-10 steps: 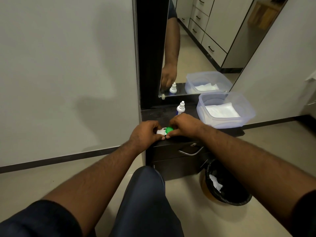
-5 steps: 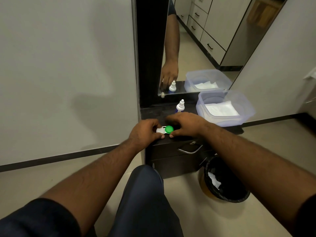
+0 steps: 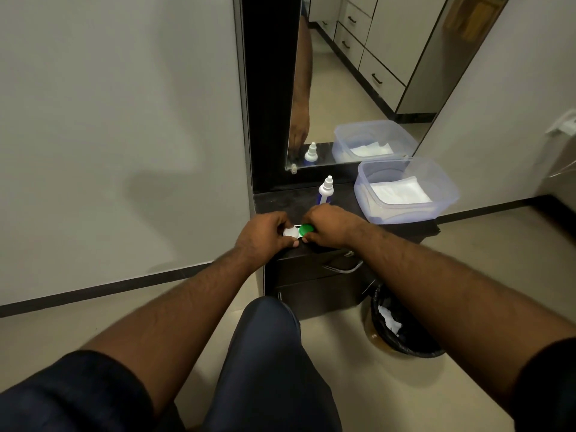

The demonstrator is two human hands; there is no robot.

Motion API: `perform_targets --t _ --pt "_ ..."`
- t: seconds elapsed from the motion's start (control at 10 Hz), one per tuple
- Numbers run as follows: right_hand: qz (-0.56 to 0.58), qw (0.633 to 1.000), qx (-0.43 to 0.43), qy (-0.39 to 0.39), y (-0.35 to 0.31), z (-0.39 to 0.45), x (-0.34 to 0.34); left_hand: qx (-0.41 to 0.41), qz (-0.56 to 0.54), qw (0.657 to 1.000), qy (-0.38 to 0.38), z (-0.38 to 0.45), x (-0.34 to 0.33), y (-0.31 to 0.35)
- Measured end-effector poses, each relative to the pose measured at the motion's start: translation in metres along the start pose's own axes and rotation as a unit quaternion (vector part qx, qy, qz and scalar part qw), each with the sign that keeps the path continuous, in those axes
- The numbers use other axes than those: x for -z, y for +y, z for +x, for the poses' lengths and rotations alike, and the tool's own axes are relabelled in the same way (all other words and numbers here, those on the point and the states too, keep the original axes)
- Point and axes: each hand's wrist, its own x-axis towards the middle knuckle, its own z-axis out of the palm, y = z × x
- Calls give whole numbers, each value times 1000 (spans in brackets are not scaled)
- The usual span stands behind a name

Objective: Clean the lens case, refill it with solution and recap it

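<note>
A small lens case [image 3: 297,231] with a white cap [image 3: 290,232] and a green cap [image 3: 306,229] lies near the front edge of the dark cabinet top [image 3: 282,201]. My left hand [image 3: 263,236] grips the white-capped end. My right hand [image 3: 328,227] has its fingers and thumb curled round the green cap. Just behind my right hand stands a solution bottle [image 3: 325,191] with a white dropper top, upright.
A clear plastic tub [image 3: 405,190] holding white tissues sits at the right of the cabinet top. A mirror [image 3: 358,79] rises behind. A black-lined waste bin [image 3: 402,322] with a used tissue stands on the floor at the right. My knee [image 3: 269,332] is below the cabinet drawers.
Both hands stay on the case at the cabinet's front edge. The green cap shows more fully between the fingers than a second ago.
</note>
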Motion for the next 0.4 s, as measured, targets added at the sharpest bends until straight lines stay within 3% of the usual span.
perform_targets --t 0.4 --pt "-72 992 -105 -10 -36 -18 24 -8 -58 997 47 -20 17 -3"
